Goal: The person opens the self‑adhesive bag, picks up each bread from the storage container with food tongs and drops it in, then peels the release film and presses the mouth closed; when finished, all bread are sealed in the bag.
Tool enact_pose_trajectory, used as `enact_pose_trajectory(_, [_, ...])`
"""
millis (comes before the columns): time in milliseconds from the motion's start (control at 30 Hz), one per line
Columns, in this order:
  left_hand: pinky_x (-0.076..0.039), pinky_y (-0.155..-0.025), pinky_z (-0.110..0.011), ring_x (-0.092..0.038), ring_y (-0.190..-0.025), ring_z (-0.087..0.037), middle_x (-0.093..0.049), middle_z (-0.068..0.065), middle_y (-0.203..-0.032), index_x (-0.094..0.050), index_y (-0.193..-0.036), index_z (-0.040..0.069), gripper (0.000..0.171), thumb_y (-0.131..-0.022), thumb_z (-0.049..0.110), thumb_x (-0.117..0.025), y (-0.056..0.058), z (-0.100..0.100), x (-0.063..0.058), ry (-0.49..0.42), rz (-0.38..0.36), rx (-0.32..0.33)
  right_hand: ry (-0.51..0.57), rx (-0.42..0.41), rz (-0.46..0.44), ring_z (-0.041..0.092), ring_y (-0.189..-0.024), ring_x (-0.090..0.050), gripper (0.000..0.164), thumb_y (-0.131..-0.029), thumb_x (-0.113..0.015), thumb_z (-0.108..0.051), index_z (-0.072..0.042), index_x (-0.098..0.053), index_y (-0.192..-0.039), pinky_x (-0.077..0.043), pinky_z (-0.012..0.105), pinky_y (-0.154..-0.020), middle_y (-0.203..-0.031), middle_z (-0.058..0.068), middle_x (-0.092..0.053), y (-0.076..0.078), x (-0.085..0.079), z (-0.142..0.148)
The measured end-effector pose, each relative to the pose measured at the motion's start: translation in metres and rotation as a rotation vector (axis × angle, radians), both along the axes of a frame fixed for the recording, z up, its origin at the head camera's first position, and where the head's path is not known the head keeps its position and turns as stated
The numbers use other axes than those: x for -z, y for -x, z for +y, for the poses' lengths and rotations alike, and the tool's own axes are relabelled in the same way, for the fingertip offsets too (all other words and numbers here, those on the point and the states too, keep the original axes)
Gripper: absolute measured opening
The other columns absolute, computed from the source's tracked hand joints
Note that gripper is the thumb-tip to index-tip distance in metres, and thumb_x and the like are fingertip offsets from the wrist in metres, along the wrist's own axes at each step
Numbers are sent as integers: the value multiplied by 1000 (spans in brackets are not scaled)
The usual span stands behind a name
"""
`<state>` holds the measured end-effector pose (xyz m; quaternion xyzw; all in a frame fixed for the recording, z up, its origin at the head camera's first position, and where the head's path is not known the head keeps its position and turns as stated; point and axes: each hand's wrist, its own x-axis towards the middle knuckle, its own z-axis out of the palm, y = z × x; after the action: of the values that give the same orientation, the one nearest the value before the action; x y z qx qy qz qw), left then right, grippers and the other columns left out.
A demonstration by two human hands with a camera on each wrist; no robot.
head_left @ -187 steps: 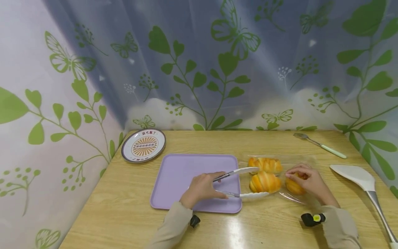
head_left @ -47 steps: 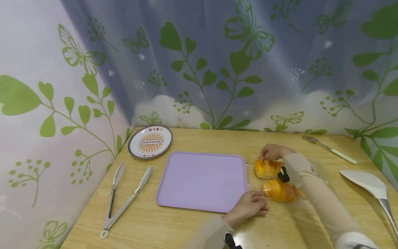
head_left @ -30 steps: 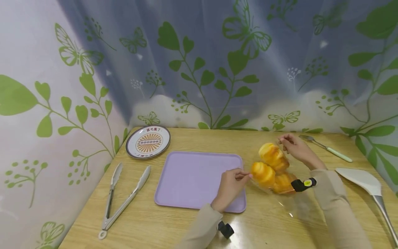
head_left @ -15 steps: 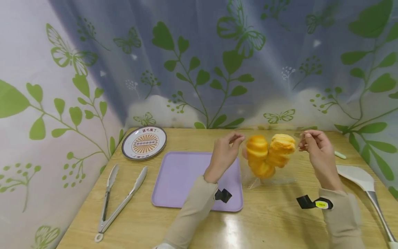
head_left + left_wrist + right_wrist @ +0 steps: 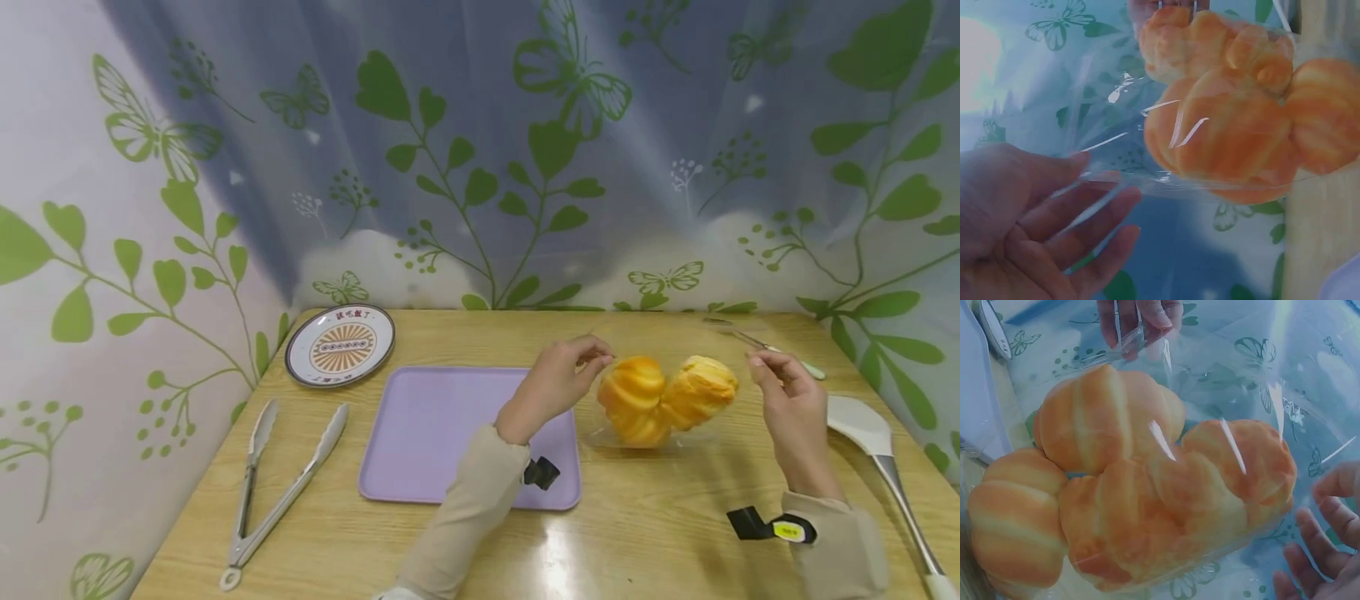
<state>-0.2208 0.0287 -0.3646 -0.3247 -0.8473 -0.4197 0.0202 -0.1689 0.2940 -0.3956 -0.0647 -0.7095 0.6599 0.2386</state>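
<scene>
A clear plastic bag with golden bread rolls inside is held up over the table, just right of the purple tray. My left hand pinches the bag's left upper edge between thumb and forefinger, its other fingers loosely bent, as the left wrist view shows. On the opposite side, the thumb and forefinger of my right hand pinch the right edge. The rolls lie bunched together low in the bag, apart from both hands. The transparent film is hard to trace in the head view.
Metal tongs lie spread at the left, in front of a patterned plate. To the right are a fork, partly behind the bag and right hand, and a white-headed spatula. A printed curtain backs the wooden table.
The tongs went from my left hand to the table's left side. Both hands took hold of the bag and lifted it upright, the rolls sliding together. Lately it has come down slightly.
</scene>
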Motion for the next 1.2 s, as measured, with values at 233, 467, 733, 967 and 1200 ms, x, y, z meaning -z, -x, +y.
enact_pose_trajectory(233, [-50, -98, -24, -64, -116, -29, -56, -16, -141, -1, -158, 24, 83, -98, 17, -59, -10, 12, 49, -439, -186, -64, 259, -127, 177, 3, -87, -63, 8, -97, -57, -7, -10, -64, -96, -50, 11, -81, -91, -6, -70, 2, 7, -4])
enact_pose_trajectory(467, [-55, -83, -21, -71, -103, -25, -72, -18, -110, -67, -115, -2, 26, -98, 16, -59, -17, 31, 73, -519, -171, -247, 249, -223, 261, 5, -93, -60, 20, -99, -50, -2, -8, -64, -112, -46, 12, -85, -97, -6, -69, 5, 21, 0])
enact_pose_trajectory(733, [-56, -86, -24, -70, -102, -29, -71, -21, -109, -61, -109, -6, 25, -103, 14, -48, -12, 41, 64, -567, -141, -263, 287, -106, 203, 3, -87, -60, 16, -98, -53, -4, -10, -68, -95, -48, 10, -78, -92, -7, -69, 12, 29, 2])
enact_pose_trajectory(967, [-50, -100, -33, -62, -112, -34, -64, -23, -121, -54, -114, -6, 27, -105, 17, -44, -3, 41, 58, -680, -207, -151, 279, 99, 142, 1, -86, -63, 9, -94, -62, -11, -9, -71, -96, -50, 8, -75, -91, -9, -70, 16, 16, -9])
enact_pose_trajectory(1200, [-50, -98, -26, -61, -120, -23, -66, -10, -124, -60, -120, 7, 28, -96, 19, -62, -4, 46, 72, -635, -320, -280, 274, -4, -18, -5, -92, -61, 11, -96, -60, -19, -19, -69, -101, -49, 6, -76, -96, -17, -69, 13, 24, -3])
